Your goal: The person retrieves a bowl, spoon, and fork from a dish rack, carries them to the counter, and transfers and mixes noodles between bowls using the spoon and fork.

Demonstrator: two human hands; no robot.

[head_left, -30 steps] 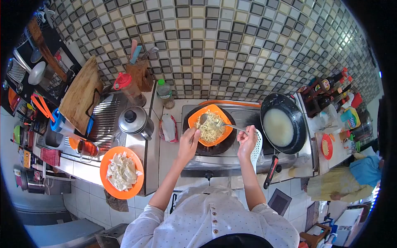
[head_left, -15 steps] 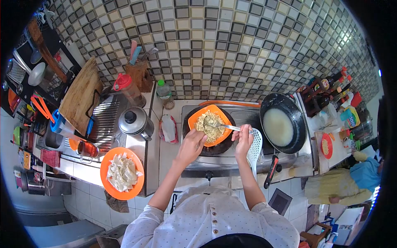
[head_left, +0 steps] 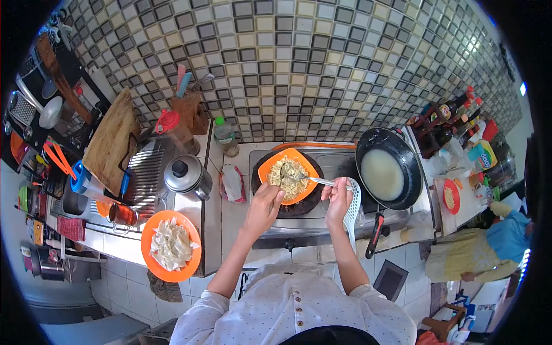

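Note:
An orange bowl (head_left: 311, 168) of noodles (head_left: 291, 185) sits over the left burner. My left hand (head_left: 264, 207) is at the bowl's lower left rim, its fingers closed on that edge. My right hand (head_left: 337, 201) grips the handle of a metal spoon (head_left: 325, 181), whose head rests among the noodles. A white slotted turner (head_left: 352, 208) lies beside my right hand, partly covered by it. Right of that, a black wok (head_left: 409, 190) holds pale liquid.
An orange plate (head_left: 147, 253) with whitish food stands at the left counter edge, near a metal pot (head_left: 187, 178) and a green-capped bottle (head_left: 225, 136). The wok's handle (head_left: 375, 236) juts toward me. Another person (head_left: 477, 253) is at the far right.
The view has shifted slightly. My left hand has moved a little along the bowl's lower edge. The spoon has moved within the noodles, and my right hand stays on its handle.

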